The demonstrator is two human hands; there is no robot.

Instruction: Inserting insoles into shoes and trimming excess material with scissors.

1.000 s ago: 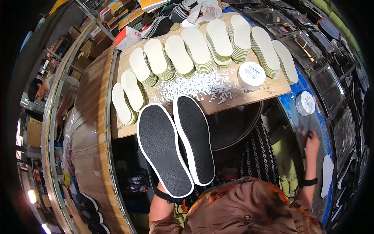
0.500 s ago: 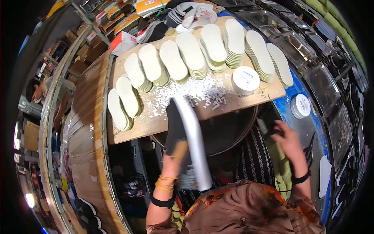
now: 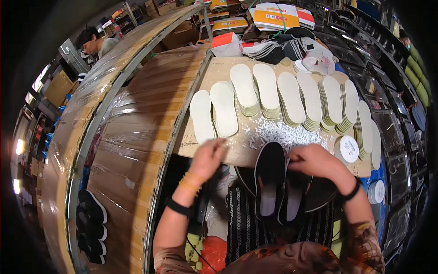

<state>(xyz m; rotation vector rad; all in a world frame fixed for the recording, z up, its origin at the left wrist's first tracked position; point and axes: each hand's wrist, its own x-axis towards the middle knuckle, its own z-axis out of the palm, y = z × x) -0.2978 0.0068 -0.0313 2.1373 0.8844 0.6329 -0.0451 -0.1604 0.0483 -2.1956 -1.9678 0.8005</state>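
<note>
On the pale wooden table [image 3: 217,73] we have room at the far-left corner; a row of cream elongated insoles [image 3: 291,98] bars our way across

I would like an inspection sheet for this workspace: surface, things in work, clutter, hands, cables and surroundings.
Surface: wooden board, partly covered
Things in work: pair of black shoes over the lap; row of pale insoles
Clutter: white bits scattered on the board; white round tub
Hands: left hand near the leftmost insole, contact unclear; right hand at the shoes, grip partly hidden
Cables: thin dark line, perhaps a cord, beside a red bag
Surroundings: plastic-wrapped cardboard at left; co-worker at upper left
</note>
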